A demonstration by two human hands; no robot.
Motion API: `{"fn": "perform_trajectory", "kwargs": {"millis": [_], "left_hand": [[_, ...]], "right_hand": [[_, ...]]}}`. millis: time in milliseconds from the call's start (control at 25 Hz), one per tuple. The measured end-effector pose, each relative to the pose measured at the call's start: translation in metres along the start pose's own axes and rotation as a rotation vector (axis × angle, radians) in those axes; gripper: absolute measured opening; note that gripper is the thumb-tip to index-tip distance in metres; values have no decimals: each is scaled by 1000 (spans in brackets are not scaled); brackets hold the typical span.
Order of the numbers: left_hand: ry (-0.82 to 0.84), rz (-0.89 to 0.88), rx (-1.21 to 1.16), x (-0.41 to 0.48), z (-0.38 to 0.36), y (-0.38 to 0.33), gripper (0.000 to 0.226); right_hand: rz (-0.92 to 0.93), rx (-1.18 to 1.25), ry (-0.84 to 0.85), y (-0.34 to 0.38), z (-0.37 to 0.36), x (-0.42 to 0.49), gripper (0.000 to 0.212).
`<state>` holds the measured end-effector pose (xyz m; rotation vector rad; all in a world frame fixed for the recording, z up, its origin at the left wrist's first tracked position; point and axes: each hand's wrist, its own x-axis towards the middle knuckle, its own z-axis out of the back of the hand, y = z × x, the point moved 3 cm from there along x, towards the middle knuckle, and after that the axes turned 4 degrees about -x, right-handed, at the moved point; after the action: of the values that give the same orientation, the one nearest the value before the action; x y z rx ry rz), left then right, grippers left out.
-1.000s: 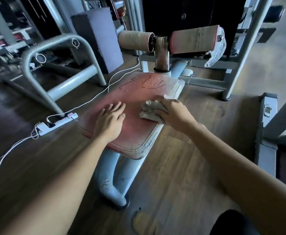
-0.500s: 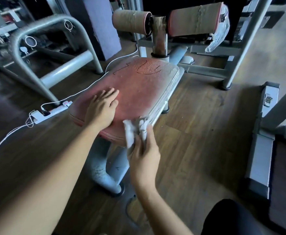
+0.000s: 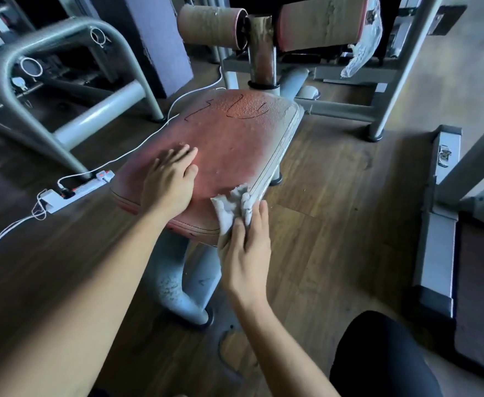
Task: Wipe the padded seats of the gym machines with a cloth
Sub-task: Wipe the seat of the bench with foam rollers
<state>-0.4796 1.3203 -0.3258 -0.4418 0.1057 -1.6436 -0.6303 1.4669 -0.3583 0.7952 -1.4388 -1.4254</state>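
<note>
Head | left grip (image 3: 167, 184) flat on seat (image 3: 235, 138) | right grip (image 3: 246, 250) straight-fingered, pressing cloth (image 3: 227, 209) to seat edge

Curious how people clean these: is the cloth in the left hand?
No, the right hand presses the cloth against the near corner of the seat; the left hand lies flat on it.

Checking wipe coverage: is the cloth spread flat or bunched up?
Bunched: the cloth lies in crumpled folds under the right hand, on the near right edge of the red padded seat.
</note>
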Motion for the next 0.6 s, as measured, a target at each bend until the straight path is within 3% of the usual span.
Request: {"fn": "perform_trajectory", "kwargs": {"millis": [160, 520, 600], "left_hand": [[-20, -16, -53, 0, 1, 2, 44], [-71, -35, -91, 0, 1, 3, 42], [-72, -41, -103, 0, 1, 3, 41]], "right_hand": [[-27, -229, -114, -13, 7, 45, 41], [188, -281, -76, -19, -7, 0, 55], [104, -272, -115, -18, -2, 33, 52]]}}
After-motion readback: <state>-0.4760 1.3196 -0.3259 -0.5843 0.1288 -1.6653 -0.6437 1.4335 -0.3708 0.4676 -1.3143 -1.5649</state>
